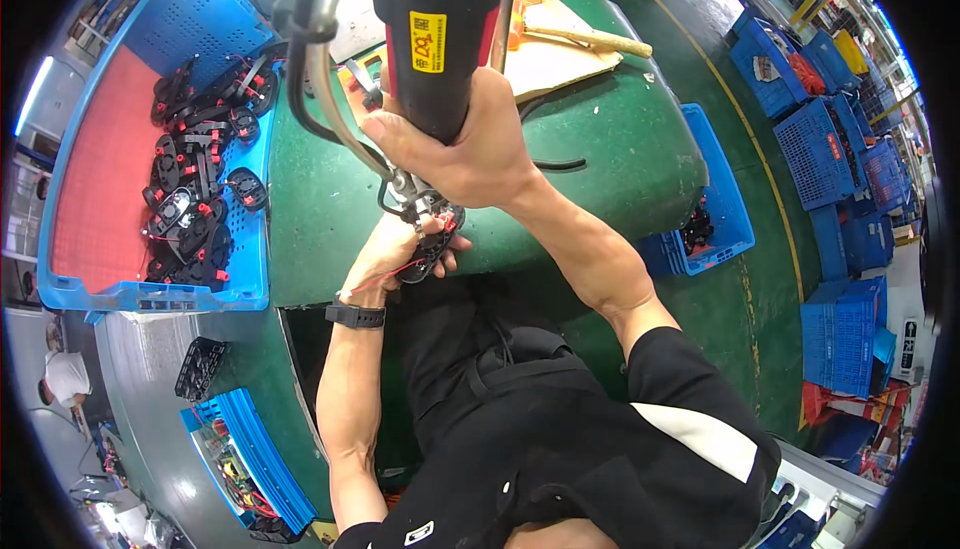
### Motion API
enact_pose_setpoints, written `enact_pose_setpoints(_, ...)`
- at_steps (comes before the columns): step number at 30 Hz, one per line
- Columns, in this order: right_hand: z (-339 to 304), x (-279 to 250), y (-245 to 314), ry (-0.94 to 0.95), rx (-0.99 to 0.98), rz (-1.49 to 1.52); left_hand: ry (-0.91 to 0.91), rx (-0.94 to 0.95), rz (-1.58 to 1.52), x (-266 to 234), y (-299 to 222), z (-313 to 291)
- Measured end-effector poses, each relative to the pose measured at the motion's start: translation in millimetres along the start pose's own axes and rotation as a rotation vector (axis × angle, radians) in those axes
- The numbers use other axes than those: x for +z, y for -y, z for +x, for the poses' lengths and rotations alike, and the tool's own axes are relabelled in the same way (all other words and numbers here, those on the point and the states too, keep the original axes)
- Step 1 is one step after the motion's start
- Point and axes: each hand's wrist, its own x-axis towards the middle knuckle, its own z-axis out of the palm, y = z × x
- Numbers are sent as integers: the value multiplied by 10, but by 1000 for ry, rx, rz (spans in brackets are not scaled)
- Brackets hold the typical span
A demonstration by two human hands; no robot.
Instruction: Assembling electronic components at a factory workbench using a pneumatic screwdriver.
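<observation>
My right hand (485,154) is wrapped round the body of a black electric screwdriver (445,89) with a yellow label and red sides. The tool hangs upright, and its lower tip is near a black plastic part (432,257) with red pieces, though exact contact is hard to make out. My left hand (385,247) grips that part at the front edge of the green table (600,179). A thin red wire runs from the part across my left wrist. A metal tube and black cable hang beside the screwdriver.
A blue crate (160,299) at the left holds several black parts with red pieces. A wooden-handled hammer (590,42) rests on a pale board (560,74). Another blue crate (735,234) stands beyond the table's right side. Below left is a blue bin (262,459) with wires.
</observation>
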Motion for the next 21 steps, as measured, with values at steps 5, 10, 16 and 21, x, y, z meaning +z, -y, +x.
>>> enact_pose_setpoints(5,132,-71,-22,-63,-119,104,-17,0,76,-12,11,-5)
enact_pose_setpoints(10,439,-471,191,-391,-267,-199,-53,73,165,146,49,5)
enact_pose_setpoints(16,-459,-443,-206,-1,-232,-599,-110,221,104,304,-54,-152)
enact_pose_setpoints(21,-1133,-649,-400,175,498,-179,-3,267,509,460,-175,-185)
